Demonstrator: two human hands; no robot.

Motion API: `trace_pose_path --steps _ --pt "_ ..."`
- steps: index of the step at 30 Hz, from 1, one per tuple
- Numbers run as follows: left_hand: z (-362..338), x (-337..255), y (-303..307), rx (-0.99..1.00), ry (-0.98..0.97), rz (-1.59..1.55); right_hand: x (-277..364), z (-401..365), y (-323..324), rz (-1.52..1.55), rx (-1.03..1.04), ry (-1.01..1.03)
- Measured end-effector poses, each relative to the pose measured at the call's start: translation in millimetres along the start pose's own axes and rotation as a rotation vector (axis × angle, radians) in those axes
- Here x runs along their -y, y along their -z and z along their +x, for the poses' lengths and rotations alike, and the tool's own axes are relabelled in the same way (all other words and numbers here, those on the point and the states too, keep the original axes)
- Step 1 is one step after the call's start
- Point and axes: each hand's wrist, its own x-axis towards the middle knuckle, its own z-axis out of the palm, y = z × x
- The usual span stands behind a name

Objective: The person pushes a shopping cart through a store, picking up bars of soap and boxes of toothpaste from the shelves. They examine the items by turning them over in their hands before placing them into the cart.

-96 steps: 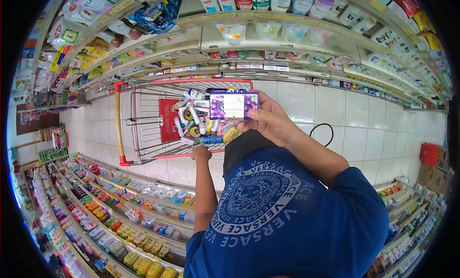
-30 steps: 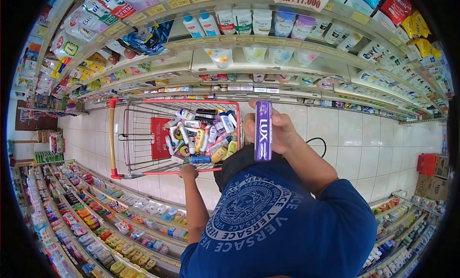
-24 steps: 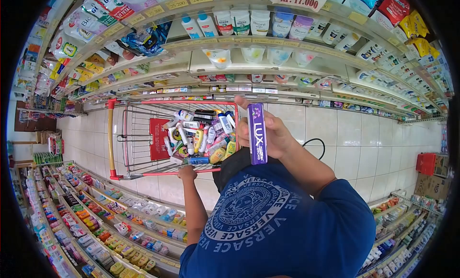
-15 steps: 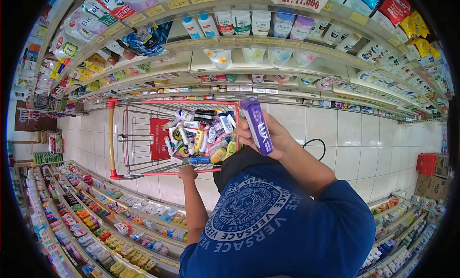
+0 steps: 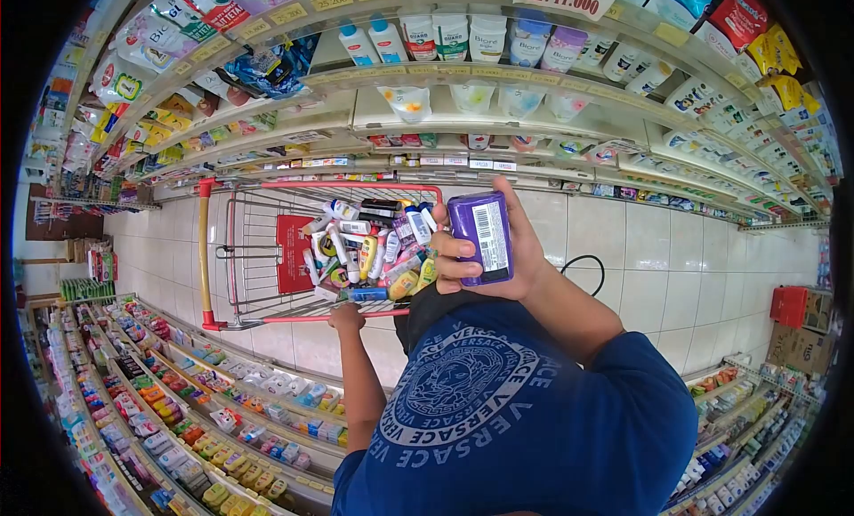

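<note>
Held up at the centre right is a purple soap package, its broad side with a white barcode label facing the camera. My right hand is closed round it, fingers along its left edge and thumb behind its upper right. My left hand is closed on the red side rail of the shopping cart, near its lower edge. Inside the cart lies a heap of bottles, tubes and packages.
Shelves of bottles and pouches curve across the top, with price tags on their edges. Shelves of packaged goods fill the lower left. Cardboard boxes and a red box stand at the right on the tiled floor.
My right hand has turned the purple soap package, from its narrow side with lettering to its broad side with the barcode. My left hand stays on the rail.
</note>
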Motion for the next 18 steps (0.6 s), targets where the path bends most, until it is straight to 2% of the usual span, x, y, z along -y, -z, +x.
trace_pose_path --steps 9,11,18 --pt "-3.6 0.2 4.5 0.032 -0.011 0.013 1.6 2.9 1.5 -0.007 -0.022 -0.007" --pt "-3.3 -0.6 5.8 0.039 -0.006 0.011 2.1 4.0 -0.9 -0.051 -0.102 -0.011" --pt "-8.6 -1.2 10.2 0.02 -0.025 -0.014 6.2 6.5 4.7 -0.04 -0.087 0.0"
